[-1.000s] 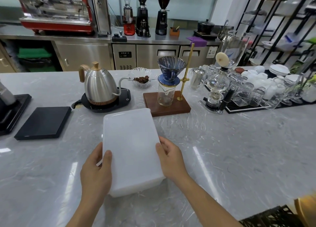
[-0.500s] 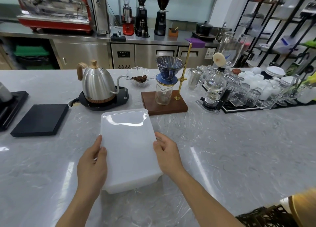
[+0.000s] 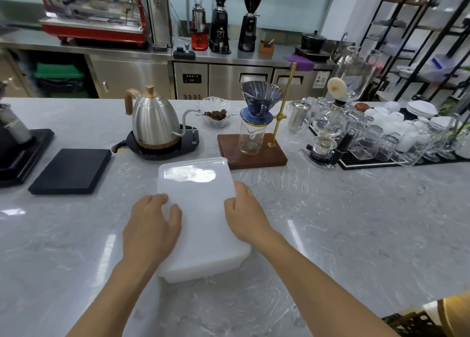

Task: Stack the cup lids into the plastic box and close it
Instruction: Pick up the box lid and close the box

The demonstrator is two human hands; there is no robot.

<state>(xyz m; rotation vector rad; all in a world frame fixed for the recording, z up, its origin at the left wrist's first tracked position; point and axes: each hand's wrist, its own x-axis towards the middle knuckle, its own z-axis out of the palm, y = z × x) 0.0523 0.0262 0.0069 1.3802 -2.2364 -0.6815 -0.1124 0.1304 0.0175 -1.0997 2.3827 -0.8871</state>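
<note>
Plastic box (image 3: pixel 201 209), lid on, lay on desk (image 3: pixel 356 222) directly ahead, long axis running away from person. L hand (image 3: pixel 152 225) rested flat on lid, fingers relaxed; R hand (image 3: pixel 244 214) gripped right edge. Both equally near; final press-down judged next.
</note>
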